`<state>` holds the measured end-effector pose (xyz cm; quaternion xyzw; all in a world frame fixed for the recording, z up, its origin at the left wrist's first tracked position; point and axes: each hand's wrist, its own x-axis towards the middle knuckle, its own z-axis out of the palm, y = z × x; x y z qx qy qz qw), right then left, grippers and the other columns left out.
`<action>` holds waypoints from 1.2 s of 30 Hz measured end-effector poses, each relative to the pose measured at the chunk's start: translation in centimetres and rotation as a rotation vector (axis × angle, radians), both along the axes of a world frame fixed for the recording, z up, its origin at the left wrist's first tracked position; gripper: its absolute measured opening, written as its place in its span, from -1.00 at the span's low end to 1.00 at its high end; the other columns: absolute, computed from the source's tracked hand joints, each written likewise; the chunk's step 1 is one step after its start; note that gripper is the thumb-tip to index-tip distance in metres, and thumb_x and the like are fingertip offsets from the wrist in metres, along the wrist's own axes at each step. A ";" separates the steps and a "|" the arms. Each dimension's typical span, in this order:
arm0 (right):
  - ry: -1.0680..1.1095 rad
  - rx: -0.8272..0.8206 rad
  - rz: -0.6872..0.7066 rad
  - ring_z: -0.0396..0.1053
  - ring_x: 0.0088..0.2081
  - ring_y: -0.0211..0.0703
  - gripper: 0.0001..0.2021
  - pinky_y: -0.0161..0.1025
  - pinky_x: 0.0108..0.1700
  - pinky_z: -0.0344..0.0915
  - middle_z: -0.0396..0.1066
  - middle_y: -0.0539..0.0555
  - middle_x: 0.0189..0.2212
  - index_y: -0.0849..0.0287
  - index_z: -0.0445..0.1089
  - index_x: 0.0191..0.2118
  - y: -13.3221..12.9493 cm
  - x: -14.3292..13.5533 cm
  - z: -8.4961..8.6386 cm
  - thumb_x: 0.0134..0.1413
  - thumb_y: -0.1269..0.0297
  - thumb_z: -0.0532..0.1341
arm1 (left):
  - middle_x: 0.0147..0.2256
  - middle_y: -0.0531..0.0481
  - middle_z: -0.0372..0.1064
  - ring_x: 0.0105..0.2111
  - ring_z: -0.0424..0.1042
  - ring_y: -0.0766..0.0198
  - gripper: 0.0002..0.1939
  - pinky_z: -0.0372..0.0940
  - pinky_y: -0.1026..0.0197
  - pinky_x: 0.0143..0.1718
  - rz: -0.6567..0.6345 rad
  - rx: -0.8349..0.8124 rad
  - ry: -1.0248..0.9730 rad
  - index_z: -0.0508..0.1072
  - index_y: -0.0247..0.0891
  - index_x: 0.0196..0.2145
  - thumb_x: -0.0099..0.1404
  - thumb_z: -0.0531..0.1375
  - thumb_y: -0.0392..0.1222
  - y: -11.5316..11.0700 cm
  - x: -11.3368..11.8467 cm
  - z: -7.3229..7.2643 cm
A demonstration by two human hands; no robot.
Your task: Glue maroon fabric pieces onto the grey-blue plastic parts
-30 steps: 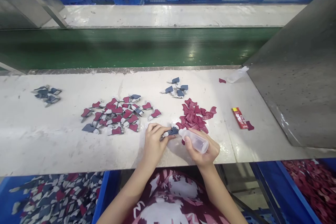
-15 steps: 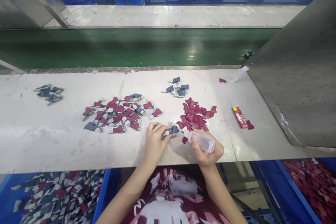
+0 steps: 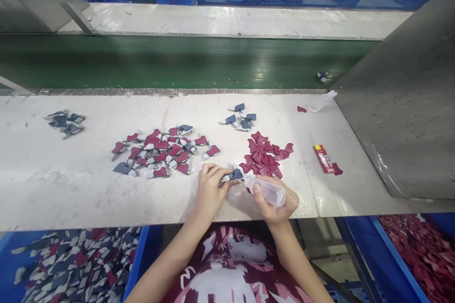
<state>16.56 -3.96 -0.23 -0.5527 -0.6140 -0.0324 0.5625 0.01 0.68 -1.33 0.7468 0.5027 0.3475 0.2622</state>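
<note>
My left hand (image 3: 212,187) pinches a small blue-and-grey plastic part (image 3: 235,174) just above the white worktop. In my right hand (image 3: 280,206) is a translucent squeeze bottle (image 3: 269,191), tilted so its nozzle meets or nearly meets the part; I cannot tell if they touch. Right behind the bottle lies a pile of flat dark-red pieces (image 3: 263,156). To the left of my left hand spreads a heap of grey parts with red faces (image 3: 159,154). Several blue-faced parts (image 3: 243,117) sit farther back.
A green conveyor belt (image 3: 199,61) runs behind the worktop (image 3: 88,199). At right are a red packet (image 3: 323,158), another squeeze bottle (image 3: 322,102) and a metal panel (image 3: 401,104). Blue bins (image 3: 138,255) of parts stand below. More blue parts (image 3: 66,123) lie at far left.
My right hand has shifted slightly left, bringing the bottle's nozzle closer to the part. The left hand stays nearly still. A small part on the belt has moved left.
</note>
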 end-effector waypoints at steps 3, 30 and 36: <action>0.000 -0.011 0.018 0.55 -0.47 -0.08 -0.89 -0.17 -0.40 0.53 0.58 0.08 -0.43 0.16 0.48 -0.25 0.1 -0.3 0.0 0.04 0.39 0.32 | -0.34 -0.04 0.54 -0.17 0.32 0.07 -0.81 0.31 0.06 -0.13 0.002 -0.010 -0.005 0.60 -0.22 -0.21 0.19 0.39 -0.36 0.0 0.0 0.0; 0.018 -0.034 0.018 0.58 -0.43 -0.07 -0.85 -0.18 -0.37 0.57 0.62 0.11 -0.37 0.15 0.51 -0.21 0.6 -1.0 -0.4 0.05 0.34 0.34 | -0.35 -0.02 0.53 -0.18 0.35 0.06 -0.76 0.34 0.06 -0.15 0.023 -0.044 -0.020 0.61 -0.16 -0.22 0.14 0.41 -0.38 0.0 0.0 -0.1; 0.003 -0.029 0.017 0.57 -0.45 -0.09 -0.87 -0.19 -0.38 0.55 0.61 0.09 -0.39 0.14 0.50 -0.21 0.7 -1.1 -0.1 0.07 0.34 0.32 | -0.35 -0.02 0.54 -0.18 0.35 0.06 -0.75 0.34 0.06 -0.16 0.021 -0.042 -0.025 0.61 -0.16 -0.22 0.15 0.40 -0.40 0.1 0.0 -0.2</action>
